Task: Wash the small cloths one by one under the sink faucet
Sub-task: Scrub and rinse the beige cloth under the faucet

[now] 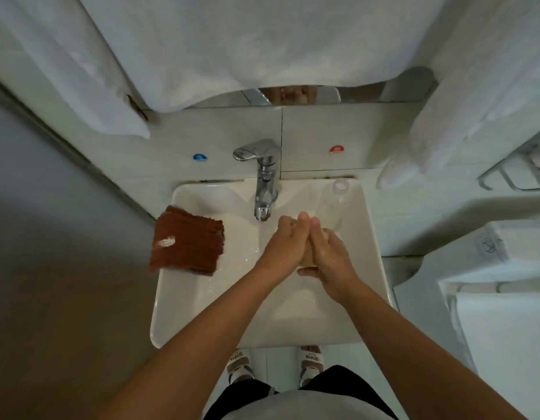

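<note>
You are holding both hands together over the sink [374, 268] basin, just right of the faucet [264, 189] spout. Your left hand [280, 247] and right hand [329, 256] are pressing palm to palm. The fingers of both are lying fairly straight against each other, and no cloth is showing between them, though a small item hidden between the palms cannot be ruled out.

The small cloths [186, 241] are sitting as a brown folded stack on the left rim of the sink, with the near-left corner overhanging the outer edge. Neither hand is touching the stack. A clear bottle [333, 204] is standing at the back right corner of the basin, near your right fingertips.

Judging from this, washing of the next cloth is not yet under way.

Risks from here:
- The stack is resting partly off the rim. Pulling one cloth sideways with wet fingers is likely to drag the others onto the floor or into the basin.
- Lifting from the stack edge may bring up two cloths at once.
- Reaching forward on the right may knock the bottle over.
- Whether water is running cannot be told.
</note>
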The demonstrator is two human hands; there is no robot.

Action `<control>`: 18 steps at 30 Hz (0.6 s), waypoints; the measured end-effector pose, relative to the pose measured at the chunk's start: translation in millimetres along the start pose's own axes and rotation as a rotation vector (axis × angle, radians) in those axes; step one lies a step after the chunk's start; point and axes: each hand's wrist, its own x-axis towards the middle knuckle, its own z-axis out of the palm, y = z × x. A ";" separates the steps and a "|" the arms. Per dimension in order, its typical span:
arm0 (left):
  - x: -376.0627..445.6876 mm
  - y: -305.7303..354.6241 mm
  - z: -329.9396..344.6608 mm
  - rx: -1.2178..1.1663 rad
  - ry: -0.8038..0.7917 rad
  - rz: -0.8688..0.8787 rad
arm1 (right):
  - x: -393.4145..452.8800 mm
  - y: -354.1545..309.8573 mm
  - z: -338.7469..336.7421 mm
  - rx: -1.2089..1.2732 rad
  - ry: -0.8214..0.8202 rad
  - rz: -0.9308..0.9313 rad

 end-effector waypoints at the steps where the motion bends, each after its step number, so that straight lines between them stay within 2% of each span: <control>1: -5.0 2.7 -8.3 0.097 -0.031 0.061 | -1.8 -1.1 -3.8 0.062 -0.073 0.016; 2: -10.2 6.0 -18.2 0.224 -0.006 0.154 | -3.2 -1.4 -7.0 0.110 -0.120 0.021; 4: -23.5 16.0 -39.1 0.451 0.228 0.426 | -7.4 -3.8 -11.2 0.180 -0.133 0.007; 6: -29.3 27.7 -60.9 0.462 0.517 0.655 | -9.1 -5.8 -13.4 0.248 -0.110 -0.011; 7: -29.0 33.5 -71.7 0.423 0.618 0.694 | -9.4 -6.9 -14.4 0.271 -0.103 -0.018; 9: -24.5 42.3 -91.7 0.357 0.704 0.664 | -9.8 -8.8 -15.1 0.292 -0.105 -0.038; 12: -13.9 37.9 -109.0 0.417 0.737 0.628 | -12.1 -13.5 -13.0 0.290 -0.135 -0.078; 18: -13.2 8.5 -106.2 0.386 0.705 0.586 | -13.5 -18.5 -8.9 0.255 -0.187 -0.146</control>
